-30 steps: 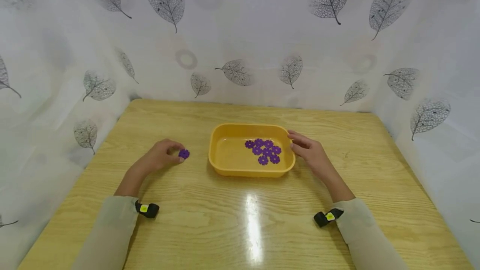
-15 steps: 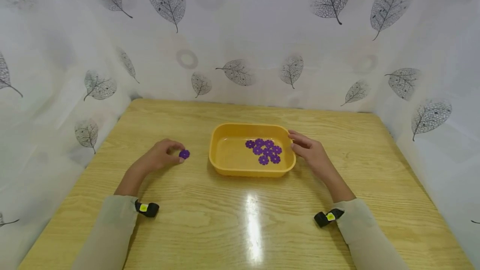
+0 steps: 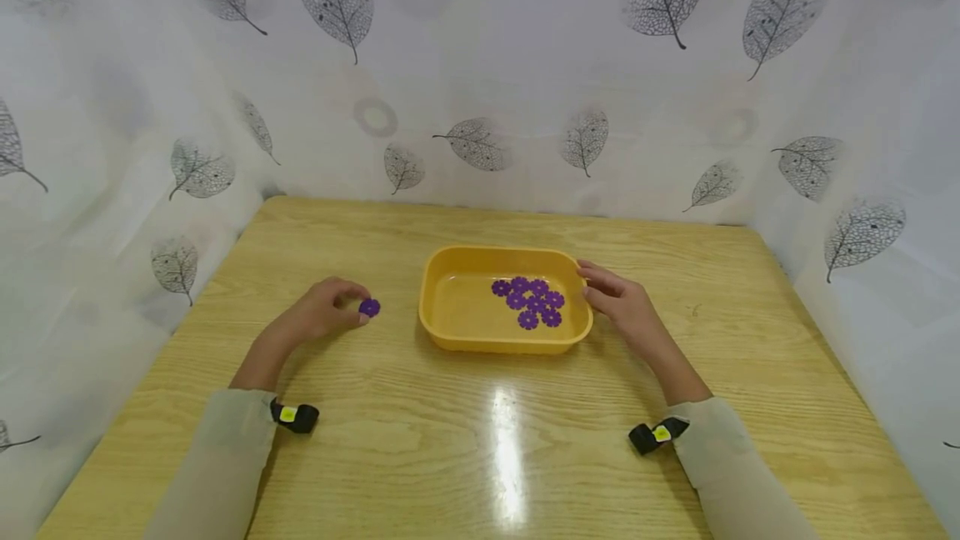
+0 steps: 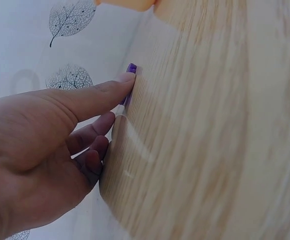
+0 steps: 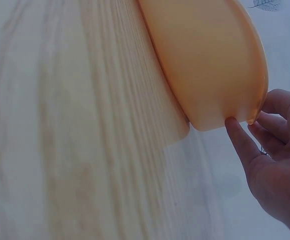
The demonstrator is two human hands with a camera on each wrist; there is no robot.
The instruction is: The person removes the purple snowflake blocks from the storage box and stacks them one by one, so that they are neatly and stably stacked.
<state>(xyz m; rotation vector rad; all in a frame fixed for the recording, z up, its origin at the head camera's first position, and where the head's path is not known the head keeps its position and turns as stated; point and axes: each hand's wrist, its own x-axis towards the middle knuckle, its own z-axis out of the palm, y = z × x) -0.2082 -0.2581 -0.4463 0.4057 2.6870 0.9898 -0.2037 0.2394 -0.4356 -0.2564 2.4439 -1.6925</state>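
My left hand pinches a purple notched plastic disc between thumb and fingers, low over the table to the left of the basin. In the left wrist view the disc shows edge-on past the thumb tip, with the other fingers curled beneath. A yellow plastic basin stands mid-table, and several more purple notched discs lie in its right half. My right hand holds the basin's right end. The right wrist view shows its thumb against the outer wall and a finger at the rim.
The light wooden table carries a bright reflection near its front. A white curtain printed with grey leaves hangs behind the table and along both sides. Each wrist wears a black strap with a small camera.
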